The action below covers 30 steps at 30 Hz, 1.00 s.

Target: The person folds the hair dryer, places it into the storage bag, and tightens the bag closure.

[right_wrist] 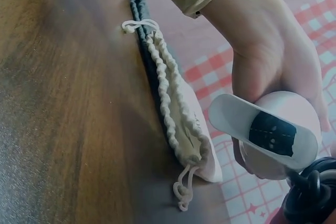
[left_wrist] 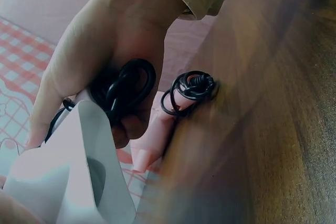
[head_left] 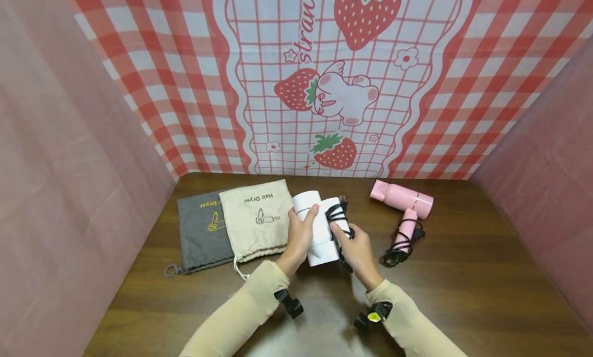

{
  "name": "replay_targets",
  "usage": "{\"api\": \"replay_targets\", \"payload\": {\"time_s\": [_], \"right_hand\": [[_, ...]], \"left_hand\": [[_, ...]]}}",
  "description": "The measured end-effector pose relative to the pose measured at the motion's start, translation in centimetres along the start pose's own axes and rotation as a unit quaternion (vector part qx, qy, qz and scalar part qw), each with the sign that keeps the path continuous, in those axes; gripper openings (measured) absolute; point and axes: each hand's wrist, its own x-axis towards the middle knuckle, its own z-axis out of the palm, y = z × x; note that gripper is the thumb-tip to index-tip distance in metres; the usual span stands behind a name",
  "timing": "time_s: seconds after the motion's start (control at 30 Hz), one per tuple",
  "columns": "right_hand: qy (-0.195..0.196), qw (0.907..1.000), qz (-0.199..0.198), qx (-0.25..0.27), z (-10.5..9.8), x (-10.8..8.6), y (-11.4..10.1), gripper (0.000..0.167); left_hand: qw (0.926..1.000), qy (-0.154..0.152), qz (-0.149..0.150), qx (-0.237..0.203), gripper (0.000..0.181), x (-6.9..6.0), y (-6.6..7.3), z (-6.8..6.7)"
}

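Both hands hold a white hair dryer (head_left: 320, 228) above the middle of the table. The left hand (head_left: 300, 236) grips its barrel, thumb on the upper side; in the right wrist view the flat nozzle (right_wrist: 231, 114) points toward the camera. The right hand (head_left: 356, 248) grips the folded handle, around which a black cord (head_left: 337, 210) is wound. A loop of that cord (left_wrist: 123, 90) shows under the right palm in the left wrist view. Left of the dryer lies a cream drawstring bag (head_left: 259, 233) printed "Hair Dryer", overlapping a grey drawstring bag (head_left: 199, 243).
A pink hair dryer (head_left: 403, 197) lies at the right, black cord (head_left: 397, 254) wrapped round its handle. The wooden table (head_left: 477, 274) meets a checked strawberry cloth (head_left: 259, 115) at the back. Pink cloth walls (head_left: 83, 166) stand on both sides.
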Motion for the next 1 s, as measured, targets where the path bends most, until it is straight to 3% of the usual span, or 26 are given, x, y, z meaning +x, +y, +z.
{"api": "replay_targets", "payload": {"time_s": [0.5, 0.83, 1.0], "right_hand": [[0.005, 0.9998, -0.004, 0.02, -0.3, 0.2, 0.1, 0.041], [0.011, 0.9994, 0.009, 0.032, -1.0, 0.7, 0.0, 0.04], [0.003, 0.999, 0.025, 0.036, -1.4, 0.7, 0.1, 0.041]], "left_hand": [[0.9991, -0.024, -0.005, 0.033, 0.067, 0.4, -0.1, -0.4], [0.991, -0.073, -0.001, 0.112, 0.066, 0.9, 0.3, -1.6], [0.9865, -0.111, -0.009, 0.12, 0.061, 1.1, 0.4, -2.1]]}}
